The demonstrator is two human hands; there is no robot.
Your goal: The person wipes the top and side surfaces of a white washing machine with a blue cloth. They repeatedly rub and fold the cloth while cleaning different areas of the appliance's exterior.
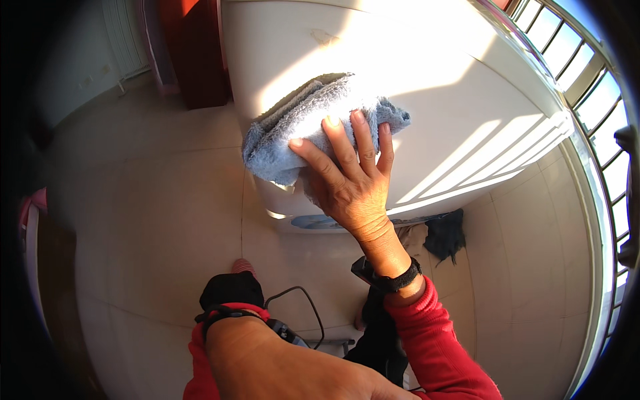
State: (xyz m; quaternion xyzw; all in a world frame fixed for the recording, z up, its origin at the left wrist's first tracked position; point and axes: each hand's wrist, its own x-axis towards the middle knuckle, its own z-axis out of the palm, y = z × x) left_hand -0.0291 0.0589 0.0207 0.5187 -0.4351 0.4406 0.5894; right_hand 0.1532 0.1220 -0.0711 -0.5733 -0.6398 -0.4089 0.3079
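My right hand (357,175) lies spread on a folded blue-grey fluffy cloth (300,135), its fingertips on the cloth and the thumb hidden beneath. The cloth rests against the white surface of a large box-shaped appliance or cabinet (435,120), near its left edge. My left hand (300,360) is close to the camera at the bottom, with its back showing; its fingers are mostly hidden or cut off, so what they do cannot be told. Both wrists wear black straps over or beside red sleeves.
Barred windows (600,110) run along the right. A dark cloth (445,235) lies by the white unit's base on the tiled floor (165,210). A dark red piece of furniture (195,55) stands at the upper left. A black cable (315,310) loops between the person's legs.
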